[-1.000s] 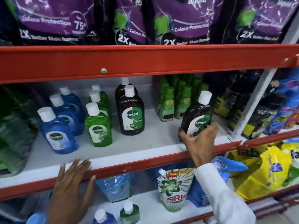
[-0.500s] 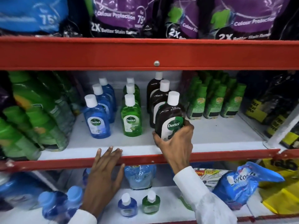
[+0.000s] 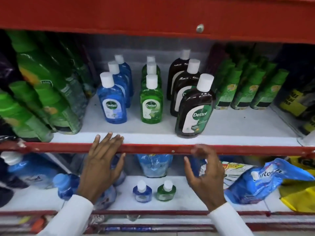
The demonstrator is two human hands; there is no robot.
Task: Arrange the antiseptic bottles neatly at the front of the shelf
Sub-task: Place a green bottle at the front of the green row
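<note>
We see the glossy brown Dettol bottle [image 3: 194, 108] upright near the white shelf [image 3: 238, 126] front edge. Our left hand [image 3: 100, 166] lies flat, fingers together; right hand [image 3: 204, 172] fingers curl loosely, empty.

The tall green plastic bottles [image 3: 42, 92] on the left are way too blurry to read. Rear brown white-capped bottles [image 3: 177, 77] are half hidden, and the yellow-black packs [image 3: 296, 103] get cropped at the right edge.

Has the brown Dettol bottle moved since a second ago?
Yes. The brown Dettol bottle went left from the shelf's right end to the front of the brown row; right hand released it.
</note>
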